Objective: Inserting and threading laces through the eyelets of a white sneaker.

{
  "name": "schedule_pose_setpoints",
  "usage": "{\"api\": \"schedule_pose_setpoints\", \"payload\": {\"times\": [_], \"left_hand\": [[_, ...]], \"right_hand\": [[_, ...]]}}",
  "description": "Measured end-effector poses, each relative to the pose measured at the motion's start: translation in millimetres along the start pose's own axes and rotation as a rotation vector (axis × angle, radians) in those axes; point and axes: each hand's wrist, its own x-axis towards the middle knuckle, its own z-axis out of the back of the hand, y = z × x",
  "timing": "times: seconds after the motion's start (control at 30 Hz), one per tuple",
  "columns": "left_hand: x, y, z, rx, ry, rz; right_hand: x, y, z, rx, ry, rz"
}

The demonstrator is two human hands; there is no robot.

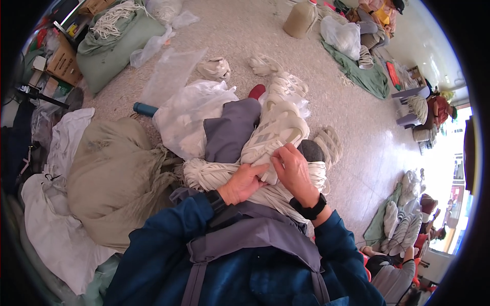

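1. L hand (244, 182): fingers curled narrow on the near end of the shoe upper (273, 136), thumb side pressed to the cream cord bundle (214, 174) across the lap. Black watch on the wrist.
2. R hand (295, 173): fingertips pinched onto the upper's near edge, just beside the L hand; looks like a pinch grip, though what's under the fingers can't be told. Black wristband.
3. Shoe upper: pale cream w/ grey stripes, resting on the lap pile, straight ahead of both hands. Long axis runs from the hands away & slightly right; the far end points up-right toward the floor. Both hands sit at the same near end, R a bit further along it.
4. Grey cloth (232, 130) lies left of the upper, touching it; clear plastic bag (189, 109) beyond that.
5. Stuffed tan sack (115, 173) at the person's left, near the lap.
6. Further out on the speckled floor (306, 66): more loose uppers (214, 68), well apart from the hands; green cloth (365, 76) toward the far right.
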Motion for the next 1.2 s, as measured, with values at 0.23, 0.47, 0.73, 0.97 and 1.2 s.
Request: {"api": "schedule_pose_setpoints", "payload": {"times": [0.23, 0.47, 0.73, 0.97, 1.2], "left_hand": [[0, 0, -3, 0.012, -0.038, -0.006], [-9, -19, 1, 0.18, 0.004, 0.004], [-19, -58, -37, 1.343, -0.078, -0.528], [10, -69, -31, 1.302, 0.026, -0.494], [-20, -118, -31, 0.664, -0.081, -0.561]], "right_hand": [[27, -6, -4, 0.086, -0.004, 0.119], [101, 90, 87, 0.818, 0.187, -0.088], [71, 75, 79, 1.117, 0.215, -0.008], [18, 17, 48, 0.589, 0.046, -0.25], [-41, -18, 8, -0.204, -0.111, -0.173]]}}
